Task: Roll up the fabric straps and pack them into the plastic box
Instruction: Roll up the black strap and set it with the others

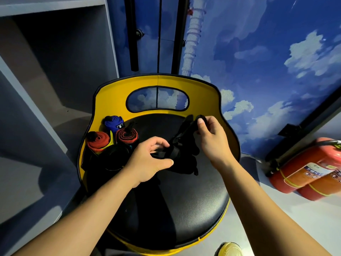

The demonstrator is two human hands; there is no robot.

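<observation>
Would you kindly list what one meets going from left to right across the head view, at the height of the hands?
Orange roll → red-and-black roll → left hand → black strap → right hand → fire extinguisher.

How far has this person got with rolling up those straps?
Three rolls look finished: a blue roll and two red rolls stand together at the seat's left side. In hand is a black strap, gripped by the left hand and pinched by the right hand. No plastic box is clearly visible, so packing seems still to come.
</observation>
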